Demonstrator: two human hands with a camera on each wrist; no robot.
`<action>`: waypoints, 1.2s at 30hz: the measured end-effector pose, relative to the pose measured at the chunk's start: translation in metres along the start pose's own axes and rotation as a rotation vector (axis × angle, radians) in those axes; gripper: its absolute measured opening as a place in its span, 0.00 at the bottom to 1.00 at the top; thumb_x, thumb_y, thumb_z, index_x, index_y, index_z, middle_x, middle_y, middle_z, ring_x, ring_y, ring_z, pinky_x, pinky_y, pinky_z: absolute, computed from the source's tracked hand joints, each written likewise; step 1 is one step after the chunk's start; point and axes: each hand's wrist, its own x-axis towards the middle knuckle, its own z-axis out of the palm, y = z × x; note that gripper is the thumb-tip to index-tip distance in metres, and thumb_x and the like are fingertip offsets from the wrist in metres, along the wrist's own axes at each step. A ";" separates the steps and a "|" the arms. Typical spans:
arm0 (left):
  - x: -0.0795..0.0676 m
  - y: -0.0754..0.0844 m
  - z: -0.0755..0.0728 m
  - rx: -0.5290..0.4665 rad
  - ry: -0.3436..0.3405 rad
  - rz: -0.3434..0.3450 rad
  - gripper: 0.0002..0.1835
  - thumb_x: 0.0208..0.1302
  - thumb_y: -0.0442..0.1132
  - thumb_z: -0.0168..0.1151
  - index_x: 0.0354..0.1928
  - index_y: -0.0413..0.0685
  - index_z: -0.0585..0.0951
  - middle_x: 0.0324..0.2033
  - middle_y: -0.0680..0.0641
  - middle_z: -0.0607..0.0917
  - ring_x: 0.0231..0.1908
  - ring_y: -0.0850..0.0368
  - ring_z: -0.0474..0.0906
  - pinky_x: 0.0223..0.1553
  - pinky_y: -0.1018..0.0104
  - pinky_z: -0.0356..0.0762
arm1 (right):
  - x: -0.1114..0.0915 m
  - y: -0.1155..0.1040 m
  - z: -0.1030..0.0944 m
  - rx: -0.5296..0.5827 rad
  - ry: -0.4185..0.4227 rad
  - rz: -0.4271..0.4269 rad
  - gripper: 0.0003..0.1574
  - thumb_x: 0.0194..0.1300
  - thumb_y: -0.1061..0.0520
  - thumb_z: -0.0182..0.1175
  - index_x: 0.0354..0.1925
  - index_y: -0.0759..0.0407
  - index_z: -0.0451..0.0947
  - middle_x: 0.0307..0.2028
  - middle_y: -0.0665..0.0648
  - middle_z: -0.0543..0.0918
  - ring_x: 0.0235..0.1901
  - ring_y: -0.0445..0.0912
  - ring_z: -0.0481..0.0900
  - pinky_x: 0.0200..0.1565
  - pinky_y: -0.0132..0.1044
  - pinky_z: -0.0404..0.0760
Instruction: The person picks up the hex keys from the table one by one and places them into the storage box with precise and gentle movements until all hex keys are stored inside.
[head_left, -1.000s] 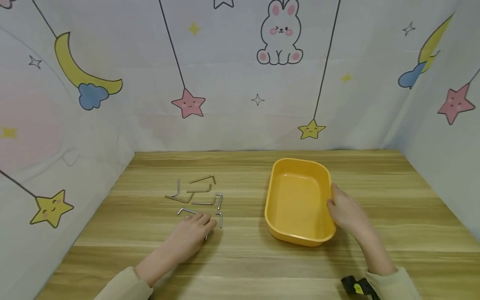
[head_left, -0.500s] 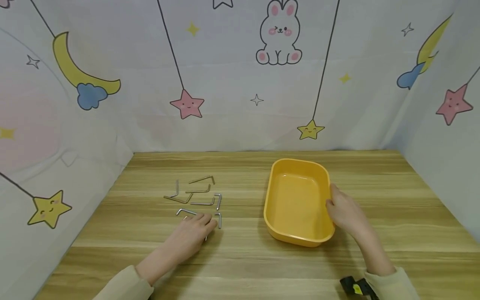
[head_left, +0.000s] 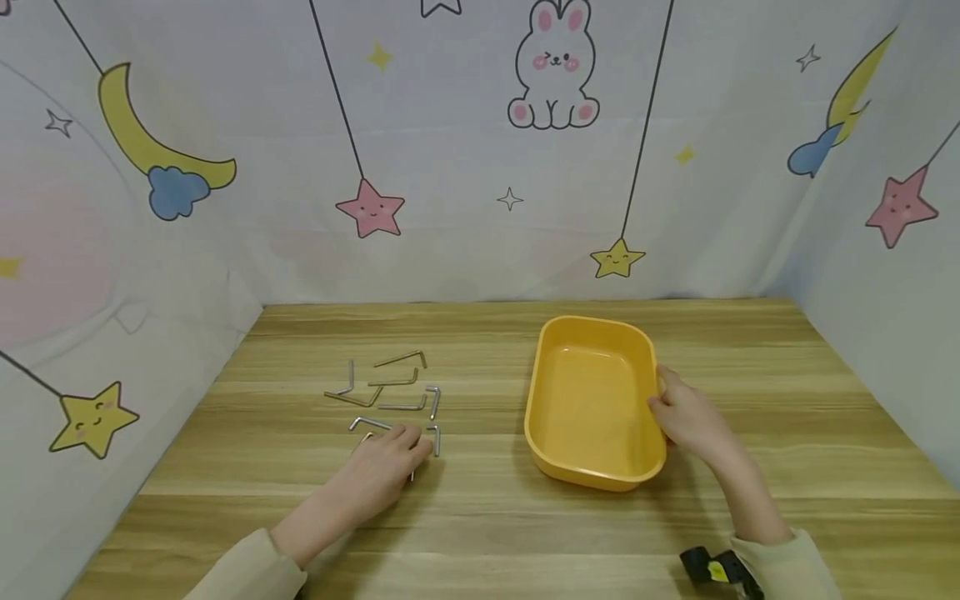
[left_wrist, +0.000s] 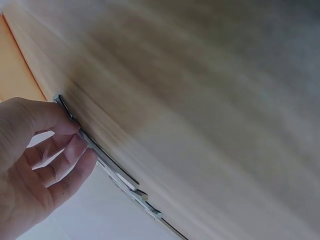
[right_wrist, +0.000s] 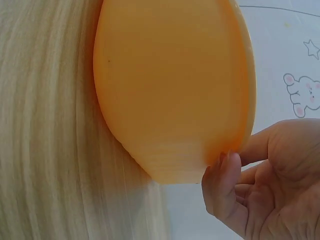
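My left hand [head_left: 381, 477] is low over the table at the near side of a group of L-shaped hex keys. In the left wrist view, its thumb and fingertips pinch a silver hex key [left_wrist: 107, 159] close to the wood. Other silver keys overlap beyond it. Several more lie spread out behind the hand, among them a brass-coloured hex key [head_left: 393, 382] and a silver hex key [head_left: 437, 440] just right of the fingers. My right hand [head_left: 693, 421] grips the right rim of a yellow plastic bin [head_left: 532, 400] with nothing in it; some fingers are hidden behind the wall.
The wood-grain table [head_left: 480, 533] ends at a white cloth backdrop [head_left: 450, 267] printed with stars, moons and a rabbit, which also runs along both sides. A black device [head_left: 716, 571] with a yellow patch is beside the right sleeve at the front.
The head view has shifted slightly. Both hands and the bin hold nearly the same places, and a little more of a silver key shows at the left hand's knuckles.
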 end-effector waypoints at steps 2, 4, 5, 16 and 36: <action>0.000 0.000 0.001 -0.002 -0.014 -0.004 0.12 0.51 0.29 0.66 0.35 0.51 0.76 0.30 0.52 0.75 0.31 0.56 0.74 0.19 0.69 0.65 | 0.000 0.001 0.000 0.019 -0.006 0.002 0.40 0.72 0.60 0.44 0.71 0.77 0.40 0.30 0.62 0.80 0.18 0.46 0.76 0.23 0.39 0.79; 0.000 0.000 0.001 -0.002 -0.021 -0.005 0.13 0.51 0.28 0.66 0.35 0.51 0.76 0.30 0.51 0.75 0.31 0.55 0.74 0.19 0.69 0.66 | 0.001 0.002 0.000 0.037 -0.007 -0.002 0.40 0.71 0.60 0.45 0.71 0.77 0.40 0.29 0.62 0.80 0.18 0.45 0.76 0.22 0.39 0.79; 0.000 0.000 0.001 -0.001 -0.023 -0.006 0.13 0.50 0.28 0.67 0.35 0.51 0.76 0.30 0.52 0.75 0.31 0.56 0.74 0.19 0.69 0.67 | 0.001 0.003 -0.001 0.049 -0.009 -0.004 0.40 0.71 0.60 0.45 0.71 0.77 0.40 0.30 0.62 0.80 0.19 0.45 0.76 0.22 0.39 0.80; -0.002 0.002 0.000 0.017 -0.030 -0.013 0.13 0.50 0.29 0.66 0.35 0.52 0.75 0.30 0.52 0.75 0.32 0.55 0.74 0.23 0.66 0.72 | 0.000 0.008 -0.004 0.165 -0.041 -0.001 0.40 0.71 0.61 0.47 0.72 0.75 0.41 0.33 0.62 0.74 0.23 0.44 0.74 0.24 0.38 0.81; 0.003 0.009 -0.005 0.045 0.107 0.081 0.15 0.44 0.31 0.70 0.33 0.49 0.75 0.29 0.52 0.75 0.29 0.56 0.73 0.21 0.67 0.72 | 0.004 0.019 -0.012 0.308 -0.104 0.012 0.41 0.71 0.62 0.46 0.73 0.70 0.40 0.35 0.61 0.71 0.27 0.44 0.75 0.30 0.41 0.84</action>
